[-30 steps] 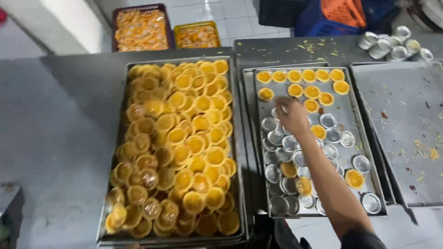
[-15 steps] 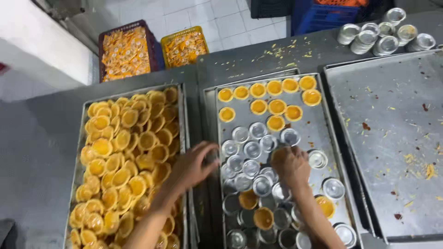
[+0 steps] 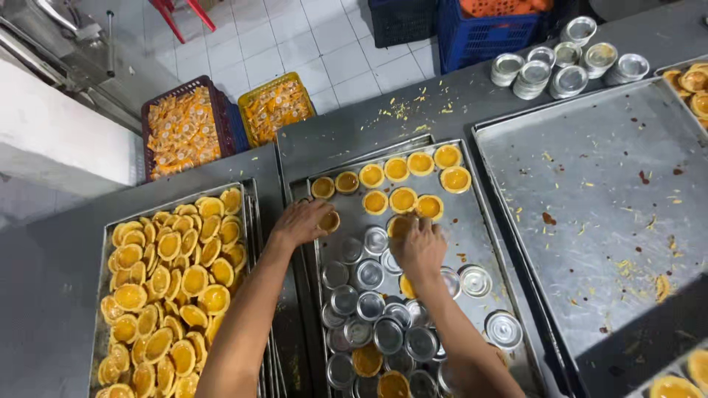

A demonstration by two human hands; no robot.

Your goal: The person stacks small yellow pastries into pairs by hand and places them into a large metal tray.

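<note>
My left hand (image 3: 299, 221) rests at the left edge of the middle metal tray (image 3: 483, 236), fingers closed on a small orange tart (image 3: 330, 221). My right hand (image 3: 420, 247) is near the tray's centre, fingertips on another tart (image 3: 398, 225) that it partly covers. Two rows of orange tarts (image 3: 402, 199) lie along the far end of this tray. Empty round silver tins (image 3: 369, 274) are scattered over its near half, a few with tarts still in them. To the left, a second tray (image 3: 105, 243) is heaped with loose tarts (image 3: 173, 295).
A large bare metal tray (image 3: 605, 206) with crumbs lies on the right. Stacked empty tins (image 3: 560, 66) stand at the back right. On the tiled floor beyond the table are crates of orange packets (image 3: 181, 129) (image 3: 280, 107) and a blue crate (image 3: 487, 29).
My left hand has moved from the heaped tray to the middle tray's left edge with a tart. My right hand has moved toward the far rows. The view has shifted.
</note>
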